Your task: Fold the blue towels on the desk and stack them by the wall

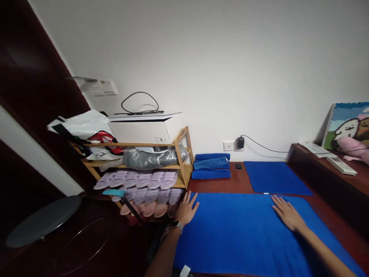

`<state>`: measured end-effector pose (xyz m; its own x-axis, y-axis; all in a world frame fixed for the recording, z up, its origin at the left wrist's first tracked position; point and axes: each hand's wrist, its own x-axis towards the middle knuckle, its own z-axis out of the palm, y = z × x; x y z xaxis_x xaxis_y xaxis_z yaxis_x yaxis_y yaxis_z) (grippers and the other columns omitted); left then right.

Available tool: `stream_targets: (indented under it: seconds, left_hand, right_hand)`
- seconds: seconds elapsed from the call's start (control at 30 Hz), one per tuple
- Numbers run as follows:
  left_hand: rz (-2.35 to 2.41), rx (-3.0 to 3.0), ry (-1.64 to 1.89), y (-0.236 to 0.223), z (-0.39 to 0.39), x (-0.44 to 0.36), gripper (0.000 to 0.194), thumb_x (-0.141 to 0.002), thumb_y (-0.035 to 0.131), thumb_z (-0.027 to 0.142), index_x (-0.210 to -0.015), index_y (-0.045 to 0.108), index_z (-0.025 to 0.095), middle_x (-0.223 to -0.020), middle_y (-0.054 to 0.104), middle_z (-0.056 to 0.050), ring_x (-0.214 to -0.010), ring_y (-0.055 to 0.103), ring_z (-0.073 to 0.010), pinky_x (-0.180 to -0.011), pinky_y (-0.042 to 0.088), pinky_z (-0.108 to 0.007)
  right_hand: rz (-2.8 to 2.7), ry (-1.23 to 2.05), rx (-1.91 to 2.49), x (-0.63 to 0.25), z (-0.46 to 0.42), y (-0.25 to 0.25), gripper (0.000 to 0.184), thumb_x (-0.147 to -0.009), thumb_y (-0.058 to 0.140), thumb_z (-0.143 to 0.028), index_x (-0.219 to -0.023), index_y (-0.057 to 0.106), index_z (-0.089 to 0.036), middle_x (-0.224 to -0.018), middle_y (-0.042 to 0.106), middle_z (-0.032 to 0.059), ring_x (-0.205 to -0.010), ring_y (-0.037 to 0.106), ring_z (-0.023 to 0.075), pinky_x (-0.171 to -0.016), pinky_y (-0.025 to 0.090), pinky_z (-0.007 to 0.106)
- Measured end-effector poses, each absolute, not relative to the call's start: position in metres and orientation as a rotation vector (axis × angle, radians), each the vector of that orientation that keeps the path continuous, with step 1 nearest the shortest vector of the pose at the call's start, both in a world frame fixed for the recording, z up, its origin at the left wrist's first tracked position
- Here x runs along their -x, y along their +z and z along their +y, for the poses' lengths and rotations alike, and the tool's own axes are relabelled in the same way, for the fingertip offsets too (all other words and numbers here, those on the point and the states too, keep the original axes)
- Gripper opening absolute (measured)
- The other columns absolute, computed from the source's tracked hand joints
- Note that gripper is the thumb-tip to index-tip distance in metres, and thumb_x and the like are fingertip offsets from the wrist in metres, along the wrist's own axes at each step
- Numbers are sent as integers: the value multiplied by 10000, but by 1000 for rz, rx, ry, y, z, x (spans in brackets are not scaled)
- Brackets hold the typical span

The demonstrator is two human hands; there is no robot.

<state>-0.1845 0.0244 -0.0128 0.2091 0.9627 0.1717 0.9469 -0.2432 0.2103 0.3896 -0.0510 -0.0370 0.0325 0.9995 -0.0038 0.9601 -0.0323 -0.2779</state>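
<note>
A large blue towel [230,234] lies spread out flat on the reddish-brown table [240,184]. My left hand [186,209], with a watch [176,226] on its wrist, rests with fingers spread at the towel's far left corner. Toward the far right part of the same towel, my right hand [286,213] lies flat, fingers stretched out. Behind it is a smaller folded blue towel [275,177] with a small white tag at its near edge. Rolled or folded blue towels [211,166] sit against the wall beyond my left hand.
Left of the table stands a wooden rack [184,154] with several slippers [144,179], a white box [138,131] and bags. A black plug [240,142] in the wall trails a cable rightward. A raised ledge [317,161] at right holds a remote [341,165] and a pink plush [353,149].
</note>
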Motion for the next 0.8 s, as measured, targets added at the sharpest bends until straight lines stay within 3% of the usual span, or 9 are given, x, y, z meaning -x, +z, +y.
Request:
stream_targets:
  seconds: [0.2, 0.3, 0.43, 0.6, 0.73, 0.8]
  left_hand:
    - [1877, -2428, 408, -15, 28, 187, 579, -1054, 382, 539, -1588, 404, 314, -1706, 281, -82, -1571, 230, -320, -1211, 343, -499]
    - [1868, -2437, 387, -13, 28, 186, 583, -1051, 391, 528, -1588, 407, 299, -1703, 286, -96, -1569, 234, -328, -1214, 333, -514]
    - [1875, -2418, 365, -6, 27, 185, 572, -1048, 397, 524, -1582, 413, 320, -1702, 297, -70, -1572, 228, -320, -1214, 329, -514]
    - [1921, -2303, 354, 16, 26, 186, 589, -1047, 390, 495, -1592, 388, 273, -1671, 368, -82, -1552, 294, -291, -1222, 323, -475]
    - [2014, -2327, 554, 41, 11, 137, 503, -1019, 429, 349, -1482, 527, 178, -1577, 488, -123, -1496, 385, -311, -1230, 310, -485]
    - [1853, -2425, 695, 52, -10, 81, 444, -999, 434, 281, -1394, 604, 172, -1485, 562, -134, -1402, 486, -297, -1194, 366, -465]
  right_hand:
    - [-1685, 153, 2386, -522, -65, -75, 857, -865, 233, -639, -1588, 400, -209, -1676, 349, 60, -1552, 281, 286, -1262, 259, 500]
    - [-1639, 211, 2378, -531, -61, -68, 876, -841, 238, -700, -1559, 445, -243, -1649, 403, 49, -1517, 368, 295, -1249, 285, 514]
    - [-1529, 282, 2273, -536, -53, -53, 805, -787, 295, -716, -1389, 639, -306, -1509, 588, 43, -1423, 505, 306, -1221, 333, 492]
    - [-1343, 359, 2045, -541, -55, -48, 734, -714, 368, -737, -1202, 750, -344, -1329, 722, 36, -1363, 566, 309, -1191, 389, 449]
    - [-1311, 509, 1929, -540, -56, -41, 669, -655, 441, -693, -1077, 783, -302, -1323, 723, 59, -1373, 557, 318, -1219, 352, 435]
    - [-1292, 528, 1949, -539, -56, -38, 633, -676, 453, -652, -1090, 777, -299, -1382, 686, 42, -1406, 524, 308, -1249, 296, 450]
